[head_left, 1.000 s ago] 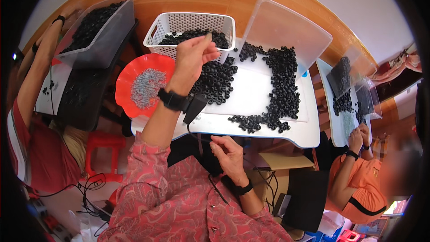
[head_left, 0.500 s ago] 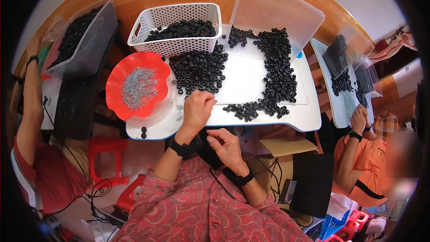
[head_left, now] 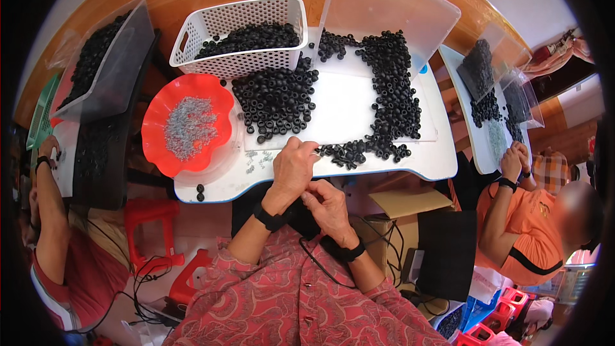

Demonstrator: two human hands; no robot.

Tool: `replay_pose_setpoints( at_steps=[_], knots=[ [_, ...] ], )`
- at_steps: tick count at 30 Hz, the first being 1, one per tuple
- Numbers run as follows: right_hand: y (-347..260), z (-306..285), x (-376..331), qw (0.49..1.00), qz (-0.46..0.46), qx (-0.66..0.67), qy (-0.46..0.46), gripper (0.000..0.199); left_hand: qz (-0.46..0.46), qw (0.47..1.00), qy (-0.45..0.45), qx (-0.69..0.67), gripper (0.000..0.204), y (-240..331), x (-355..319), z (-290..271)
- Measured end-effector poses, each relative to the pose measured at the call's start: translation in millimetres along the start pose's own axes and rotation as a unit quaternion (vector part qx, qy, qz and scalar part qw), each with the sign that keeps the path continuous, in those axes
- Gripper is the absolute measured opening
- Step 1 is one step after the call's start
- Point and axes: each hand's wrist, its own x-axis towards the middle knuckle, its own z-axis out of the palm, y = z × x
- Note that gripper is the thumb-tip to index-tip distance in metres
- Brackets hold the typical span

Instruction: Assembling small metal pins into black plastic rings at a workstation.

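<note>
Over the front edge of the white table, my left hand (head_left: 293, 172) has its fingers bent and pinched. Its fingertips are close to the front row of small black ring-shaped pieces (head_left: 349, 155). Whatever it pinches is too small to make out. My right hand (head_left: 330, 210) sits just below and to the right, fingers curled, thumb up against the left hand. What lies in its fingers is hidden. A larger heap of black ring-shaped pieces (head_left: 275, 99) lies beyond my left hand. A red scalloped bowl (head_left: 221, 106) at the left holds small grey-clear bits (head_left: 191, 127).
Behind the heap stands a white perforated basket (head_left: 186, 57) of black pieces. A clear plastic bin (head_left: 391, 0) lies tipped at the back right, pieces spilling out. People work at tables on both sides: an orange shirt (head_left: 522, 230) right, a dark red sleeve (head_left: 86, 275) left.
My left hand has come down and right toward the right hand, and the two now meet. The view has shifted slightly. At the left, the other person's arm has lowered.
</note>
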Motion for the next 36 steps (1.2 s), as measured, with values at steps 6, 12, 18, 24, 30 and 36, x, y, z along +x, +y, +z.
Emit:
replay_pose_setpoints(
  at_steps=[6, 12, 18, 24, 30, 36],
  knots=[
    [0.3, -0.3, 1.2, 1.000, -0.012, -0.021, 0.004, 0.015, 0.010, 1.000, 0.009, -0.015, 0.022, 5.9, -0.7, -4.3],
    [3.6, -11.5, 5.6, 0.998, 0.005, 0.010, 0.055, 0.014, 0.012, 0.999, 0.029, -0.035, 0.022, 8.4, 1.1, 0.2],
    [17.2, -19.9, 5.8, 0.996, 0.034, -0.009, 0.076, 0.013, 0.087, 0.996, -0.022, -0.027, 0.021, 29.8, 11.0, 7.6],
    [15.3, -26.2, 8.5, 0.994, 0.056, 0.008, 0.098, 0.014, 0.107, 0.993, -0.055, 0.002, 0.023, 24.8, 16.6, 12.6],
    [20.5, -33.7, 13.0, 0.988, 0.079, 0.044, 0.122, 0.017, 0.102, 0.993, -0.042, -0.037, 0.020, 23.4, 17.4, 11.6],
    [20.0, -32.6, 13.1, 0.987, 0.086, 0.059, 0.124, 0.016, 0.083, 0.993, -0.045, -0.070, 0.017, 23.3, 17.4, 10.3]
  ],
)
